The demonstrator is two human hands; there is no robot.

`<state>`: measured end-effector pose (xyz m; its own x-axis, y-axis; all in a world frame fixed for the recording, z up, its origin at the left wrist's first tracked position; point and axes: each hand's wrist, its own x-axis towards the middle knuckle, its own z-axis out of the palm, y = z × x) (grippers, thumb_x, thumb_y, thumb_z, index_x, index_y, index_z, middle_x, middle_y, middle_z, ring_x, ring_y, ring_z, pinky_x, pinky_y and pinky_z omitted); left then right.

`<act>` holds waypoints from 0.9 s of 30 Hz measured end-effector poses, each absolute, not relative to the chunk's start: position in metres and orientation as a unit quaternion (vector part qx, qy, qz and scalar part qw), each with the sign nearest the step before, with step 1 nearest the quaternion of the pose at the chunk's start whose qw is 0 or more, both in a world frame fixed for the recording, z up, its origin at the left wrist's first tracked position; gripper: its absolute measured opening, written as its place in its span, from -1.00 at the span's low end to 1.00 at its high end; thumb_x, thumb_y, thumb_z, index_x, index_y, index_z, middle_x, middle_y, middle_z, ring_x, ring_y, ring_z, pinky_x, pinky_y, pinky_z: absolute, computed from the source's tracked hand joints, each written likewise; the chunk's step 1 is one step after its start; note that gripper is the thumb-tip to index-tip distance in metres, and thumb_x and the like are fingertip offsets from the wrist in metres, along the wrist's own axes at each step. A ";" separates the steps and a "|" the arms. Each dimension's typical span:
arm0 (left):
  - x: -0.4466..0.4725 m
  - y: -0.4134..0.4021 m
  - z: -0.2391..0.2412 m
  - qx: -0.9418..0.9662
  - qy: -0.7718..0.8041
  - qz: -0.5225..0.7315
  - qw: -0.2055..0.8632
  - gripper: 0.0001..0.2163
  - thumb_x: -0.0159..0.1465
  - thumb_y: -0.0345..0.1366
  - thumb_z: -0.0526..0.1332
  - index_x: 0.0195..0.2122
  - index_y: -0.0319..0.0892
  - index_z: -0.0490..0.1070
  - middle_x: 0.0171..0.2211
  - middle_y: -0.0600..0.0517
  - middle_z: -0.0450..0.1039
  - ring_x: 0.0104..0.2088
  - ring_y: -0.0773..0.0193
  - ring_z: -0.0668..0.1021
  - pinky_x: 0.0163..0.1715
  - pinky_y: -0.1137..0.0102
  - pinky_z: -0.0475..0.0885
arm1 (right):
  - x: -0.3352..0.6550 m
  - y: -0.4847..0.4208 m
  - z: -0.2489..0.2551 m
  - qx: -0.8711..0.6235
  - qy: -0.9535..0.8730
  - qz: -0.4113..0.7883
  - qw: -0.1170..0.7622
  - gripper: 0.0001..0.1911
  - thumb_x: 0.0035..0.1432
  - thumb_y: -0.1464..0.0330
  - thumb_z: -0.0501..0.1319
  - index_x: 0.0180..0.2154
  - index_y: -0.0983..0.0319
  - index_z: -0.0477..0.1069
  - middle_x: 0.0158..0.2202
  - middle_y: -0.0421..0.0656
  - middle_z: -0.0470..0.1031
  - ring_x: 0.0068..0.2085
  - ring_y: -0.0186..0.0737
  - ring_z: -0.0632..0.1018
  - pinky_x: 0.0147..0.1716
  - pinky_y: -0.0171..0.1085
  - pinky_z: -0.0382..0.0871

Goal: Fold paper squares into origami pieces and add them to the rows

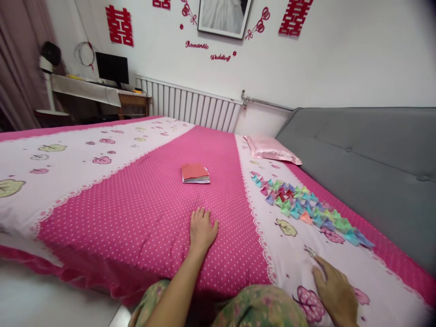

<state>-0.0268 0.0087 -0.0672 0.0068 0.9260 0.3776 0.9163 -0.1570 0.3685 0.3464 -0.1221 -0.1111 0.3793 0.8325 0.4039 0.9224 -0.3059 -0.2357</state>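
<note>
My left hand (pixel 201 229) lies flat, fingers stretched out, on the pink polka-dot bedsheet (pixel 143 213), holding nothing. Farther up the bed, beyond that hand, sits a small stack of paper squares (pixel 195 173) with a red sheet on top. My right hand (pixel 335 293) rests palm down on the white patterned strip of the sheet, fingers extended, empty. Beyond the right hand, a band of several folded paper pieces (pixel 306 209) in green, blue, pink and orange runs diagonally across the bed.
A pink satin pillow (pixel 272 151) lies near the grey padded headboard (pixel 368 168) on the right. A white radiator (pixel 190 103) lines the far wall. A desk with a dark monitor (pixel 111 68) stands at the back left. White floor shows at the bottom left.
</note>
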 end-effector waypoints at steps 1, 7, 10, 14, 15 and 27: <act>-0.026 0.011 -0.067 0.707 0.651 0.276 0.010 -0.58 0.18 -0.14 0.04 -0.03 -0.30 0.35 0.06 -0.18 0.31 0.11 0.07 0.27 0.14 0.19 0.02 | 0.346 -0.117 -0.107 -0.816 -0.526 -0.084 0.224 -0.50 0.07 0.12 -0.07 -0.12 0.26 0.40 -0.14 0.02 0.48 -0.11 0.14 0.44 -0.15 0.00 0.29; -0.012 0.043 -0.062 0.695 0.667 0.267 0.019 -0.55 0.14 -0.14 0.09 -0.02 -0.34 0.32 0.06 -0.24 0.30 0.09 0.02 0.29 0.11 0.16 0.06 | 0.285 -0.046 -0.048 -0.742 -0.538 -0.062 0.395 -0.52 0.08 0.12 -0.05 -0.12 0.29 0.38 -0.12 0.05 0.46 -0.08 0.10 0.42 -0.09 0.02 0.25; -0.005 0.058 -0.060 0.689 0.672 0.269 0.033 -0.57 0.14 -0.16 0.10 -0.03 -0.33 0.33 0.06 -0.23 0.30 0.08 0.02 0.30 0.10 0.16 0.09 | 0.226 0.008 -0.016 -0.662 -0.607 0.021 0.439 -0.54 0.07 0.14 0.04 -0.08 0.29 0.31 -0.08 0.03 0.43 -0.08 -0.01 0.44 -0.12 -0.07 0.30; -0.004 0.065 -0.061 0.684 0.666 0.292 0.058 -0.59 0.17 -0.17 0.07 -0.02 -0.31 0.33 0.02 -0.19 0.33 0.04 0.06 0.34 0.07 0.21 0.15 | 0.155 0.083 0.011 -0.567 -0.713 0.075 0.404 -0.58 0.10 0.20 0.08 -0.04 0.28 0.28 -0.09 -0.01 0.43 -0.14 -0.12 0.47 -0.14 -0.14 0.32; -0.004 0.065 -0.062 0.680 0.668 0.296 0.066 -0.60 0.17 -0.18 0.06 -0.03 -0.30 0.33 0.02 -0.18 0.34 0.04 0.07 0.34 0.07 0.22 0.16 | 0.141 0.102 0.014 -0.545 -0.743 0.071 0.382 -0.59 0.10 0.22 0.10 -0.05 0.28 0.29 -0.11 -0.02 0.44 -0.14 -0.12 0.46 -0.14 -0.14 0.32; -0.009 0.067 -0.066 0.665 0.673 0.299 0.124 -0.62 0.14 -0.25 0.08 -0.03 -0.25 0.34 0.09 -0.14 0.26 0.10 0.04 0.28 0.11 0.16 0.13 | 0.027 0.261 -0.016 -0.394 -0.888 0.078 0.222 -0.63 -0.03 0.28 0.28 -0.14 0.23 0.43 -0.11 -0.08 0.49 -0.05 -0.15 0.43 -0.03 -0.19 0.21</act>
<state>-0.0092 0.0675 -0.0664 -0.0844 0.9694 0.2305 0.8212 -0.0634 0.5670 0.0269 0.2611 -0.0163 -0.5901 0.7351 0.3338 0.6658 0.6770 -0.3138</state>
